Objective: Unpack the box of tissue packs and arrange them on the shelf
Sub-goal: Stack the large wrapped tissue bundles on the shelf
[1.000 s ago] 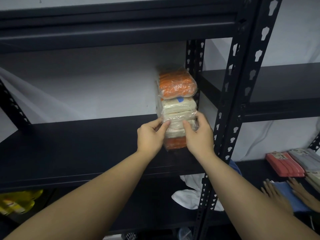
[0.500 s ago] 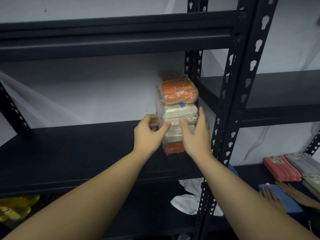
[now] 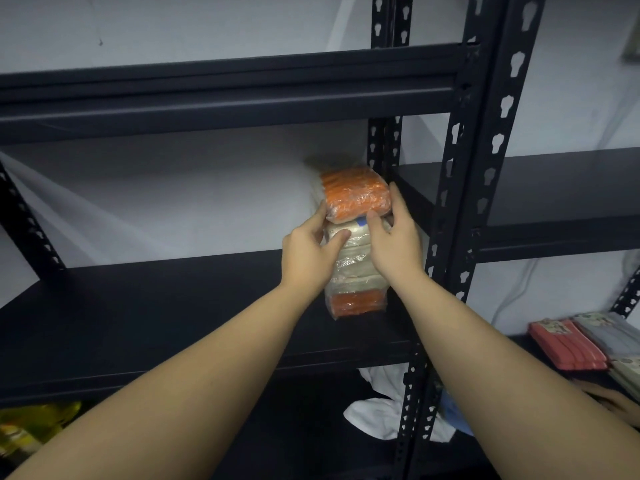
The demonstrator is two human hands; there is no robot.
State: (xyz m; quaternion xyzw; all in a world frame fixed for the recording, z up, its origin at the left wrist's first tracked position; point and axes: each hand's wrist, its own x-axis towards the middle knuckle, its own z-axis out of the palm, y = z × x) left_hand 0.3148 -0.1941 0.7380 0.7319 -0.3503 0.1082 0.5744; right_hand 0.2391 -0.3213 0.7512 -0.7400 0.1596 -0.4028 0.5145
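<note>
A black metal shelf (image 3: 156,306) with slotted uprights fills the view against a pale wall. On its middle board, hard against the right-hand upright (image 3: 453,209), stands a tall stack of tissue packs in clear plastic wrap (image 3: 353,271), orange packs at top and bottom and cream ones between. The left hand (image 3: 308,251) rests against the stack's left side, fingers loosely bent, fingertips touching the lower edge of the top orange pack (image 3: 356,195) and thumb on a cream pack. The right hand (image 3: 396,240) grips the stack's right side, fingers reaching up along the top pack and thumb pressed on the front. Folded pink and grey cloths (image 3: 585,341) lie on a lower board at far right; a crumpled white cloth (image 3: 377,410) lies below.
</note>
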